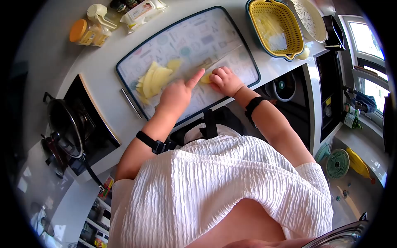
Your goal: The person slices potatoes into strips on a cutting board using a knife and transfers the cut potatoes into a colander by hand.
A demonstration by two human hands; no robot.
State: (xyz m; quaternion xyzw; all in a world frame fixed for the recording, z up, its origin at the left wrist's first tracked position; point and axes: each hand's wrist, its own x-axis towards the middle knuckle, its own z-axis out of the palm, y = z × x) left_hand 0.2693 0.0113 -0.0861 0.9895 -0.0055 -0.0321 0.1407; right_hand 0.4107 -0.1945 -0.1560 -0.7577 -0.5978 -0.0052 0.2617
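The step in hand looks like slicing: a potato piece [206, 77] sits on the cutting board [173, 47], a little right of its middle and towards the near edge, with a thin knife blade [225, 53] just beyond it, slanting away to the far right. The right hand [225, 81] grips the piece, its fingers bent over the top and right side, so most of it is covered. The left hand [177, 96] is folded, seemingly round the knife handle, which it hides, and its index finger lies straight out towards the blade. Whether the edge is touching the piece I cannot tell. On the left part of the board lies a loose, overlapping heap of pale slices [155, 80], so a good share of the cutting seems done. At the far right, beyond the board, stands a yellow basket [291, 35] with more pale stuff in it, too unclear to name. As I judge it, the next move calls for a steady hold from the right hand, fingertips tucked back from the edge, and an even, straight stroke from the left, for the piece left is small and could slip or roll
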